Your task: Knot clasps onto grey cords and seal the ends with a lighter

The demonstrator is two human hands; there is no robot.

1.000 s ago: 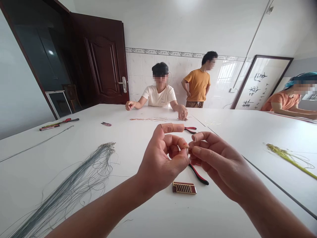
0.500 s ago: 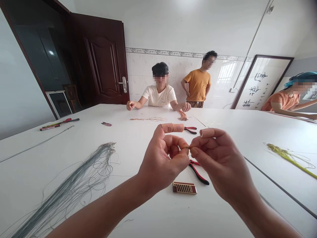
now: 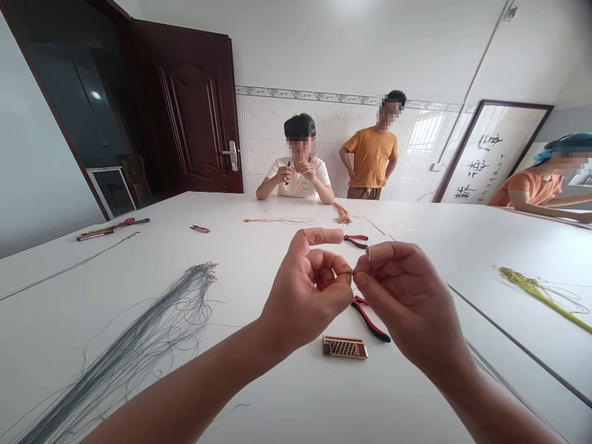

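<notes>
Thin strand is pinched in the closed grip of left hand and right hand.

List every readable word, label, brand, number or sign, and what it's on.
None reads with certainty.
Framed calligraphy: large dark characters, slanted, not surely legible; smaller ones beside them too small.
Cream T-shirt: small two-line print, too blurred.
Patterned lighter: no text I can make out.

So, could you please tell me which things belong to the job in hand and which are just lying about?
Likely the job's: tiny piece pinched by left hand and right hand; grey cords; nearest pliers; lighter.

Apparently unrelated: yellow-green cords; framed calligraphy.
</notes>
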